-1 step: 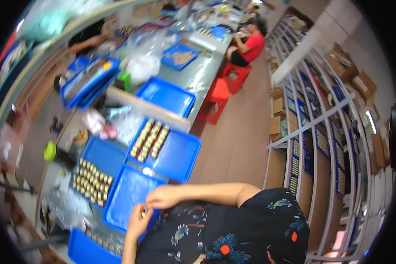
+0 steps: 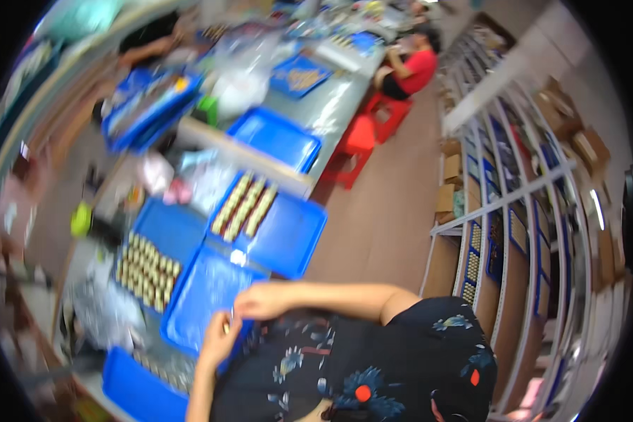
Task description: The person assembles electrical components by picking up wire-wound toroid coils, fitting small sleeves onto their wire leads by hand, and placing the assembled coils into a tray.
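My left hand is closed, with a small pale yellowish piece showing between its fingers. Against its fingertips sits my right hand, fingers pinched together; what they grip is too small to make out. Both hands are over the near edge of a bare blue tray. To the left, another blue tray carries rows of small cream-topped pieces. Beyond the hands, a third blue tray contains three rows of similar pieces along its left side.
A blue tray lies at the near left beside clear plastic bags. A wooden divider crosses the bench. Red stools and a seated person in red are farther along. Shelving with trays lines the right.
The view has shifted slightly, so the trays and bench appear a little higher and the far bench farther right. My hands stay together in the same pose.
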The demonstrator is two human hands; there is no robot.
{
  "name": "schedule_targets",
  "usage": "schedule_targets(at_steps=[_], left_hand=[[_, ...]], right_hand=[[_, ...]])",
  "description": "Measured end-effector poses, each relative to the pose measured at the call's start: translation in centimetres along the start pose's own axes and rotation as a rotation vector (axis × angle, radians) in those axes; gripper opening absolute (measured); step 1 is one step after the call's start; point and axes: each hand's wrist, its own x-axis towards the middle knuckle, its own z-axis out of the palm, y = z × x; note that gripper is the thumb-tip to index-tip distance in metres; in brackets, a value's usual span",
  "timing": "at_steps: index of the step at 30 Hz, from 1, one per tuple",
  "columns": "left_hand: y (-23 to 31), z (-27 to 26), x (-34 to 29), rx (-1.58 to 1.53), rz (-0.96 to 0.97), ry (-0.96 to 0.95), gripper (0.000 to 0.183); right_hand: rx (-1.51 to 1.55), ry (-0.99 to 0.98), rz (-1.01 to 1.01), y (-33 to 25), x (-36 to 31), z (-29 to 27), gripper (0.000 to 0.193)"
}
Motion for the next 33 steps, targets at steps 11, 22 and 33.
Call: schedule_targets(at_steps=[11,22,33], left_hand=[[-2.5,-1.1,-6.9,-0.293,-0.245,0.423,0.021],[-3.1,1.9,-12.7,-0.781,-0.207,0.636,0.018],[-1.9,-1.7,-11.8,-1.188,-0.139,0.743,0.017]], right_hand=[[-0.295,-0.089,0.421,7.4,-0.3,-2.9,0.022],[-0.682,-0.18,0.421,9.3,8.2,-4.3,0.02],[-0.575,-0.132,0.408,9.7,8.5,-3.4,0.023]])
